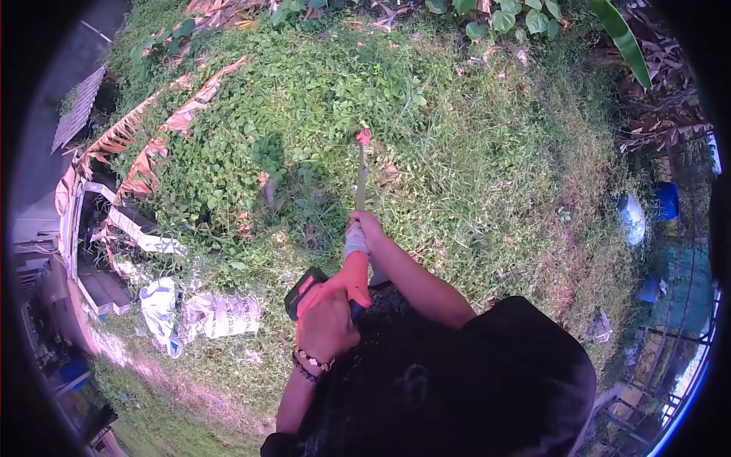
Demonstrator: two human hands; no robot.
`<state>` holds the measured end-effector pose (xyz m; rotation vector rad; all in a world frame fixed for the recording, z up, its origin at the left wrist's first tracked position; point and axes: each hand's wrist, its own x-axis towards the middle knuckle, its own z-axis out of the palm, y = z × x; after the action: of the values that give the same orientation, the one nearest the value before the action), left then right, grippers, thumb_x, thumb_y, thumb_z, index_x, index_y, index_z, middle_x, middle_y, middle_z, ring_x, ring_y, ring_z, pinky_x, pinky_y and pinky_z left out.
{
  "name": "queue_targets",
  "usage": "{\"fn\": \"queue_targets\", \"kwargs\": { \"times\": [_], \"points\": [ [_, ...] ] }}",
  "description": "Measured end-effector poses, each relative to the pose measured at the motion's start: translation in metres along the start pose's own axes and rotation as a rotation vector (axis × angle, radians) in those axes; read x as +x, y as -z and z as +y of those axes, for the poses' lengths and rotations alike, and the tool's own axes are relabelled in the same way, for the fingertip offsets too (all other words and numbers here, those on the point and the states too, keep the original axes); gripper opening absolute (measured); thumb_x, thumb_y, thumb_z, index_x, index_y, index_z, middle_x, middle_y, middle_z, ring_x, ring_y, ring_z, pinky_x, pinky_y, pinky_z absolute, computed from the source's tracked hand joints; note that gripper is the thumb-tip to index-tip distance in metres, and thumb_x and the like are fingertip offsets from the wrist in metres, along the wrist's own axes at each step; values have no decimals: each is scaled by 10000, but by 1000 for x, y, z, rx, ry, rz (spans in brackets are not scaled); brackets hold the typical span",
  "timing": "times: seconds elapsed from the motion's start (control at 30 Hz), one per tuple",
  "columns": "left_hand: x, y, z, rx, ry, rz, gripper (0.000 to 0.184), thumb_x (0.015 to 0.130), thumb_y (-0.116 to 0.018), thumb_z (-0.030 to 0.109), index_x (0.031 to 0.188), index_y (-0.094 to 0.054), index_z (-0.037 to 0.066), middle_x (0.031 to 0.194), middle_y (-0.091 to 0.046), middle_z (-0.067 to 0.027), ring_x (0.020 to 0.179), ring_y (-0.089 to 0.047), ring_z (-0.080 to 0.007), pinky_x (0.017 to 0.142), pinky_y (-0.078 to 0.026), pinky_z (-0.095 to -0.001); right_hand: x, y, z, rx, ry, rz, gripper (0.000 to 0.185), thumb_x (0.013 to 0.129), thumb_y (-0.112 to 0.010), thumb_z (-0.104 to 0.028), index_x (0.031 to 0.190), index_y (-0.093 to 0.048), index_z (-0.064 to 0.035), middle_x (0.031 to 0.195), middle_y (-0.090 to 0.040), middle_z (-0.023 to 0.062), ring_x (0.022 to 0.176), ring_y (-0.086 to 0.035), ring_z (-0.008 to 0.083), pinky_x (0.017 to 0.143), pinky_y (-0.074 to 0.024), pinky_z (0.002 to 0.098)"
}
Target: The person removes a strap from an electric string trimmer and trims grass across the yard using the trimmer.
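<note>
A long tool with a red rear body (354, 276), a dark battery at its left and a pale shaft (362, 183) extends forward over the grass. My left hand (329, 327), with bracelets at the wrist, is wrapped round the rear handle of the red body. Farther forward, my right hand (368, 228) is closed round the shaft, just ahead of a light wrapping. At the far end, the tool's small red head (363, 136) is among green weeds. The fingers' undersides are hidden.
White sacks (222, 315) lie on the grass at the left. Dry banana leaves (141, 167) hang near a pale frame. At the right are a blue container (666, 201), a white object (632, 220) and a metal fence (670, 343). Leafy plants grow at the top.
</note>
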<state>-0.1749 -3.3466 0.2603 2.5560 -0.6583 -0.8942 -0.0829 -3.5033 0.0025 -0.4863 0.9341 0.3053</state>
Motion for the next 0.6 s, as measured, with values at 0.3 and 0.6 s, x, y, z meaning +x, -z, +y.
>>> {"fn": "queue_targets", "kwargs": {
  "times": [0.3, 0.6],
  "points": [
    [36, -13, -22, -82, 163, 13, 342, 635, -613, 82, 938, -494, -26, 769, -609, -254, 783, -612, -416, 686, -489, -482, 54, -29, -10, -156, 45, -1, 162, 816, -531, -133, 678, -456, -91, 537, -457, 41, 429, -448, 187, 411, -392, 332],
    [0, -5, -48, -294, -111, -98, 364, 654, -603, 98, 1002, -563, -1, 790, -615, -216, 807, -602, -400, 698, -481, -434, -7, 57, 15, -104, 53, 405, 90, 769, -493, -104, 697, -442, -88, 589, -430, 43, 477, -456, 219, 467, -436, 401]
  ]
}}
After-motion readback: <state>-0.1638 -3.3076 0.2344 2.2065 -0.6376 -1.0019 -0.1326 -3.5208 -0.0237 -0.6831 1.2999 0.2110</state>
